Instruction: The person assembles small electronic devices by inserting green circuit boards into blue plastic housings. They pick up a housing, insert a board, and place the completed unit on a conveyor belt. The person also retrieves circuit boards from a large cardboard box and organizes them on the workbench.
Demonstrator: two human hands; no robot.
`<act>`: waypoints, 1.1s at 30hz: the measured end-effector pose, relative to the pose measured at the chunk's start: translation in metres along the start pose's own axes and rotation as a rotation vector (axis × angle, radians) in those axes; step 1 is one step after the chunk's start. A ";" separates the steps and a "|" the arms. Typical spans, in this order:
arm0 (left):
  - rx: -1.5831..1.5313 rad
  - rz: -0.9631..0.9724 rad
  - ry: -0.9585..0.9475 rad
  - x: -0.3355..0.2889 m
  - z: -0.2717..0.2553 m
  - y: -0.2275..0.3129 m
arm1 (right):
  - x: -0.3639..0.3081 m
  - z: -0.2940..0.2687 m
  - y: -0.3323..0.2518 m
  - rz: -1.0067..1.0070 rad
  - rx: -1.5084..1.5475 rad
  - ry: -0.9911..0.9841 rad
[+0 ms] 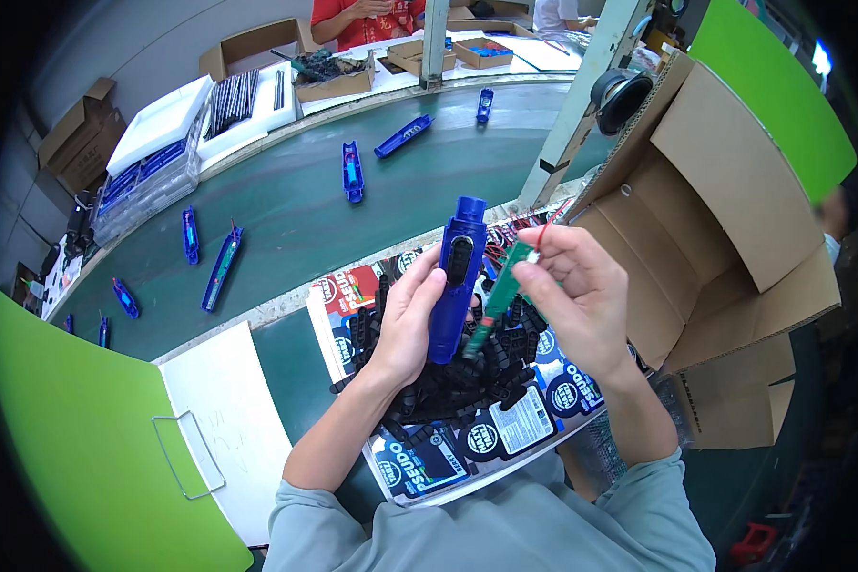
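A: Head view: where's the blue plastic housing?
B: In L hand, near upright, above the black plastic parts. Fingers round its side, thumb by the black oval insert.
A: R hand?
B: Pinching the green PCB, thumb vs. fingers, near its upper end by the red wire. PCB's tilted; lower end's beside the housing, can't tell if touching.
A: Handling?
B: Housing's prob. light, stiff, maybe slick; grip the sides. PCB looks thin, light, fragile: take it by the long edges, w/o tugging the wire.
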State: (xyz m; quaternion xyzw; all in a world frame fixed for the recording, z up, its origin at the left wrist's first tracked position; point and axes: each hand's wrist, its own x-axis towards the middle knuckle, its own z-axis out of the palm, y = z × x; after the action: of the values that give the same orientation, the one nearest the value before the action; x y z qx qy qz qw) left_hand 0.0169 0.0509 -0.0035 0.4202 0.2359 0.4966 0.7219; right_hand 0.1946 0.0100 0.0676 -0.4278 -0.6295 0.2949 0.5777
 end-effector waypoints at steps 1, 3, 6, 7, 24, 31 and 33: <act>-0.032 0.009 0.006 -0.001 0.002 0.001 | -0.001 0.006 0.000 -0.006 0.028 -0.003; 0.069 0.087 -0.001 0.001 -0.002 -0.006 | -0.002 0.012 0.003 0.023 0.029 -0.025; 0.113 0.088 -0.017 0.000 -0.004 -0.007 | -0.002 0.019 0.011 0.001 0.016 -0.030; 0.113 0.079 -0.013 -0.001 -0.003 -0.005 | -0.002 0.020 0.012 0.003 0.007 -0.027; 0.134 0.067 -0.032 -0.002 -0.002 -0.002 | 0.003 0.021 0.021 0.014 -0.031 -0.037; 0.145 0.051 -0.045 -0.003 -0.004 -0.001 | 0.003 0.023 0.016 0.049 -0.018 -0.035; 0.157 0.059 -0.038 -0.002 -0.004 -0.002 | 0.002 0.022 0.017 0.045 -0.026 -0.036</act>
State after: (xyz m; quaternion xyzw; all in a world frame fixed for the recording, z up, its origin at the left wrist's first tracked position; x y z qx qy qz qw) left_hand 0.0138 0.0504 -0.0073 0.4915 0.2479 0.4898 0.6761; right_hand 0.1764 0.0227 0.0503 -0.4440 -0.6339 0.3070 0.5539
